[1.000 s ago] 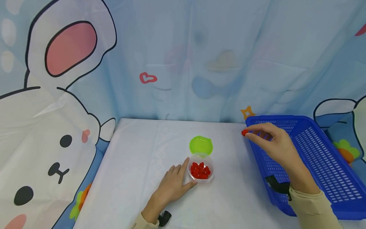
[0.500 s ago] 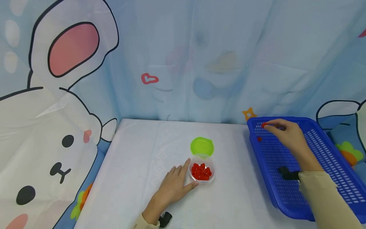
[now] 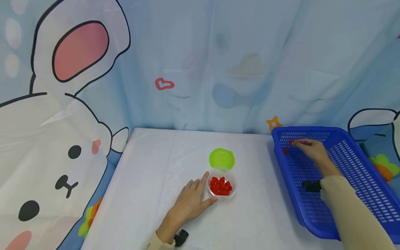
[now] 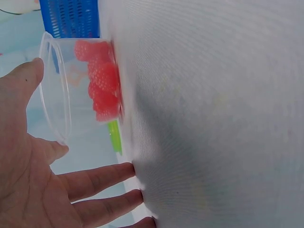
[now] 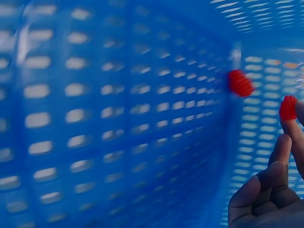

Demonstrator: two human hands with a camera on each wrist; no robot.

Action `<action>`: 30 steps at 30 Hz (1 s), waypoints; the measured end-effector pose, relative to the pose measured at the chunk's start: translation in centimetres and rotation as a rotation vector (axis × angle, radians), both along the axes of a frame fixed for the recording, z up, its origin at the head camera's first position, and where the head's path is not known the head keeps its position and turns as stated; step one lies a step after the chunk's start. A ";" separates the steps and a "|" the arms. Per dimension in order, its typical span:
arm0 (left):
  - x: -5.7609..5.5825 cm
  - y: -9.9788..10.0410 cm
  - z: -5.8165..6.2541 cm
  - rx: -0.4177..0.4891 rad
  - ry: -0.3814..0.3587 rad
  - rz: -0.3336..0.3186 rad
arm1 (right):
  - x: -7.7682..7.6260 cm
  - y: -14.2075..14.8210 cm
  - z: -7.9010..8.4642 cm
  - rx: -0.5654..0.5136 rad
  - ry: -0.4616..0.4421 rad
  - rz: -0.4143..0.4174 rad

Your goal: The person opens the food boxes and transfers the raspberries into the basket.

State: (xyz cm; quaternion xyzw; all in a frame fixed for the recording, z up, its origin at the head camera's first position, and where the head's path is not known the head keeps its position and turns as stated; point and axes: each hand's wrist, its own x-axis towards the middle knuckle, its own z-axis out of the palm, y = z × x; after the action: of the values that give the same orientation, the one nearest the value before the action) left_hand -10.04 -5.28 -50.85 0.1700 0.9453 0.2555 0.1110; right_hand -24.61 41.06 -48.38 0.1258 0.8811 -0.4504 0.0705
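Right hand, reaching from a tan sleeve, holds a single red berry inside a blue basket at the right of a white tabletop. The grip is a fingertip pinch, plain from the right wrist; the head view gives little more than a red spot at the fingers. The close view also brings out the bumpy skin of a second berry. Whether the pinched one touches the basket cannot be told.

At center, the left hand rests beside a clear cup, its grip loose and spread, thumb and forefinger at the rim. The left wrist view catches the other fingertips, which appear to touch the tabletop. Only the head view takes in the printed rabbit on the pale blue curtain behind.

The cup holds a cluster of red berries, pictured from above by the head camera and, through the see-through side, heaped at the bottom, well below the rim. A green lid lies just behind it. In the basket, the second berry sits apart from the pinched one, where two slotted sides meet.
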 end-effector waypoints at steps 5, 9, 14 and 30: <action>0.2 0.1 -0.2 0.003 -0.021 -0.002 | 0.0 0.8 -1.7 0.007 -0.061 0.008; 0.2 0.0 -0.2 -0.006 -0.015 -0.010 | -0.1 1.0 -2.4 0.024 -0.091 -0.005; -0.1 -0.2 0.2 -0.020 0.008 -0.013 | -0.5 0.8 -2.3 0.047 -0.091 0.006; 0.1 -0.1 0.8 -0.024 0.000 -0.018 | -0.1 0.0 -0.8 0.111 -0.091 0.024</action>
State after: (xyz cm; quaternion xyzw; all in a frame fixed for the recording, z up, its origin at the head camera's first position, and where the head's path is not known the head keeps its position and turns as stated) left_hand -9.97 -5.39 -50.01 0.1773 0.9466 0.2432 0.1154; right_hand -24.68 41.03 -49.20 0.1391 0.9020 -0.3940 0.1088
